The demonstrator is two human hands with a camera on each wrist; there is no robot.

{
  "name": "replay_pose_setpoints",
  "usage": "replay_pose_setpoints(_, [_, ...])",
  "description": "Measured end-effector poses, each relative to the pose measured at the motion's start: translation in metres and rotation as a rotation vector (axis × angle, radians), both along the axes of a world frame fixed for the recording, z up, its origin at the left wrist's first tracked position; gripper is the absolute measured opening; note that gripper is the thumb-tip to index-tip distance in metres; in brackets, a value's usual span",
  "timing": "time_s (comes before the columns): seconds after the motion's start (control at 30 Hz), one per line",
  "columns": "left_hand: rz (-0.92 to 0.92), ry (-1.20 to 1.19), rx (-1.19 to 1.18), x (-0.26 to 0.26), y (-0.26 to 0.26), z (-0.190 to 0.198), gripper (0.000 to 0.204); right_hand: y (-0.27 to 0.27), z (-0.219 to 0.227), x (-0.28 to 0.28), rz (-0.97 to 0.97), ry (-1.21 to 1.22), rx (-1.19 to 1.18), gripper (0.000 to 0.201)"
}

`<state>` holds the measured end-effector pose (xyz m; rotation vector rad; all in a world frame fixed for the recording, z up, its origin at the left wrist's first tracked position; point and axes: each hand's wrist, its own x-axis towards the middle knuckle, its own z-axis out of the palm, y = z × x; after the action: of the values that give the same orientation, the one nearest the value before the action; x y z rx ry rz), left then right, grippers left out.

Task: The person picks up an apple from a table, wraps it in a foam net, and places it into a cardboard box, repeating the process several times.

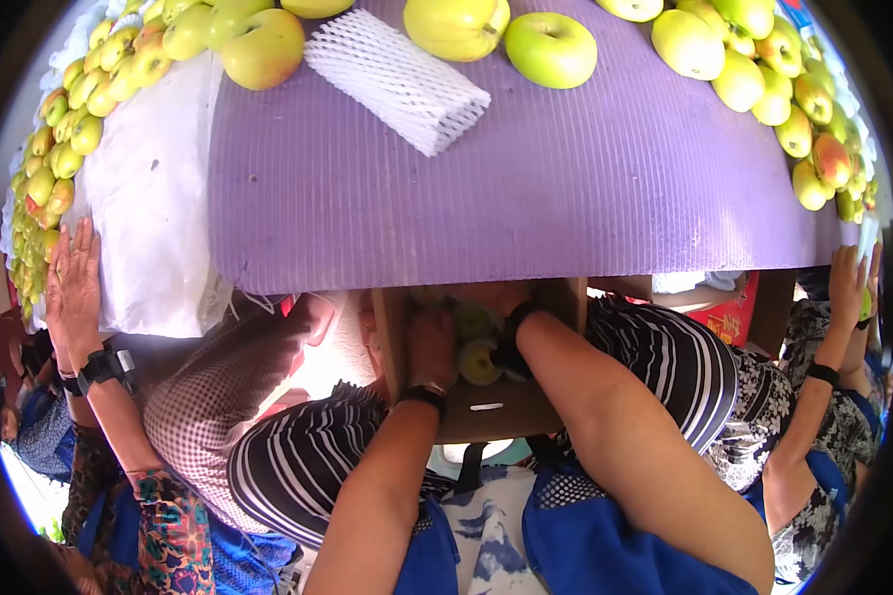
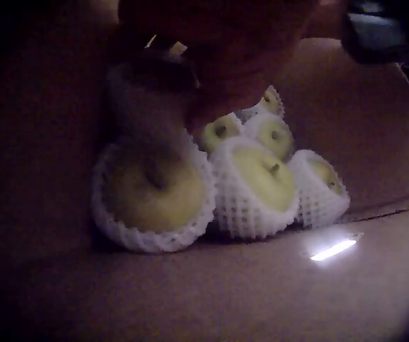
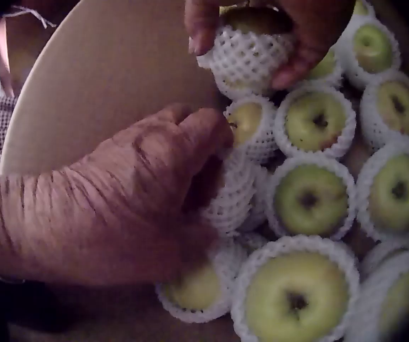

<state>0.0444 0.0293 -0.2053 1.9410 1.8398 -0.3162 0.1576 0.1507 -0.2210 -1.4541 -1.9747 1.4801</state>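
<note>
Both hands are down inside a cardboard box [image 1: 476,421] on the person's lap, partly under the table edge. In the right wrist view my left hand [image 3: 112,199] reaches in from the left, fingers curled round an apple in a white foam net [image 3: 231,192]. At the top of that view my right hand [image 3: 315,32] holds another netted apple [image 3: 250,60] between thumb and fingers. Below and beside them sit several green-yellow apples in foam nets, including a large one [image 3: 297,299] at the front. The left wrist view is dark; netted apples [image 2: 254,189] line the box wall there.
Above the box stands a table with a purple ribbed sheet [image 1: 526,188]. On it lie an unused white foam net [image 1: 397,79], loose apples [image 1: 551,50] and apple heaps [image 1: 690,45] at both sides. A white plastic bag [image 1: 154,198] lies left. Other people sit at both sides.
</note>
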Motion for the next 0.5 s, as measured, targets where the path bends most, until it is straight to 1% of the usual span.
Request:
replay_pose_setpoints(0.03, [0.013, 0.01, 0.019, 0.001, -0.003, 0.002, 0.033, -0.001, -0.001, -0.001, 0.056, 0.017, -0.164, 0.051])
replay_pose_setpoints(0.07, [0.017, 0.014, 0.022, 0.002, -0.006, 0.0, 0.033, -0.005, -0.015, -0.006, 0.06, 0.021, -0.161, 0.051])
replay_pose_setpoints(0.1, [0.041, 0.01, 0.036, 0.003, -0.009, -0.005, 0.03, -0.011, -0.033, -0.014, 0.079, -0.036, -0.139, 0.054])
replay_pose_setpoints(0.13, [0.065, 0.005, 0.05, 0.004, -0.01, -0.005, 0.027, -0.014, -0.036, -0.022, 0.097, -0.093, -0.118, 0.057])
replay_pose_setpoints(0.17, [0.067, 0.007, 0.051, 0.005, -0.012, -0.006, 0.027, -0.017, -0.039, -0.026, 0.1, -0.091, -0.117, 0.057])
replay_pose_setpoints(0.2, [0.051, 0.044, 0.037, 0.006, -0.013, -0.006, 0.028, -0.022, -0.041, -0.031, 0.103, -0.161, -0.055, 0.061])
replay_pose_setpoints(0.23, [0.034, 0.079, 0.022, 0.007, -0.012, -0.004, 0.029, -0.025, -0.038, -0.035, 0.106, -0.232, 0.006, 0.065])
replay_pose_setpoints(0.27, [0.037, 0.08, 0.022, 0.009, -0.012, -0.001, 0.029, -0.028, -0.036, -0.038, 0.109, -0.232, 0.007, 0.065])
replay_pose_setpoints(0.33, [0.005, 0.107, -0.157, 0.012, -0.013, 0.003, 0.036, -0.032, -0.026, -0.044, 0.118, -0.304, 0.119, 0.067])
replay_pose_setpoints(0.37, [0.011, 0.108, -0.156, 0.013, -0.015, 0.003, 0.036, -0.03, -0.02, -0.046, 0.123, -0.302, 0.122, 0.067])
replay_pose_setpoints(0.43, [0.008, 0.118, -0.186, 0.012, -0.018, 0.004, 0.037, -0.027, -0.005, -0.05, 0.18, -0.254, 0.044, 0.066])
replay_pose_setpoints(0.5, [0.013, 0.105, -0.187, 0.012, -0.019, 0.004, 0.038, -0.03, -0.018, -0.056, 0.16, -0.222, 0.058, 0.066])
